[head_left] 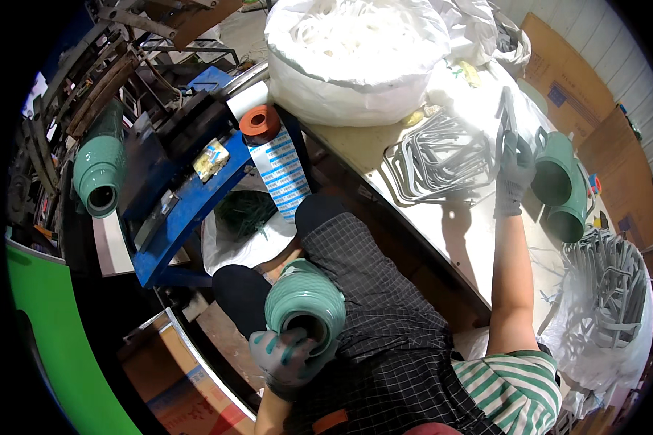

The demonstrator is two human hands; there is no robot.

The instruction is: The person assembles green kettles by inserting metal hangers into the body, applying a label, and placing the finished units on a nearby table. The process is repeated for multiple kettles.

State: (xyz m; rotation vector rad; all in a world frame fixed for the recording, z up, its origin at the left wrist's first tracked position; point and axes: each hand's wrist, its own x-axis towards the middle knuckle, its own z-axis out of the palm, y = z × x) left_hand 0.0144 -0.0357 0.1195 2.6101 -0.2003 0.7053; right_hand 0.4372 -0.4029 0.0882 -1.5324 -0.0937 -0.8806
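A ribbed green thermos body point(305, 293) rests on my lap, its round opening tilted toward me. My left hand point(286, 359), in a grey glove with green patches, grips its rim, fingers over the edge. Out over the white table, my right hand point(515, 168), also gloved, is closed on a grey bent handle point(506, 109) that sticks up past the fingers. Left of that hand lies a pile of grey bent handles point(439, 161). Two green cylindrical pieces with side lugs point(555, 174) lie just to its right.
A large white sack of white rings point(355, 94) stands at the table's back. More grey handles fill a plastic bag point(608, 290) at right. Left are a blue machine frame point(189, 217), an orange roll with a label strip point(260, 123), and another green thermos body point(98, 170).
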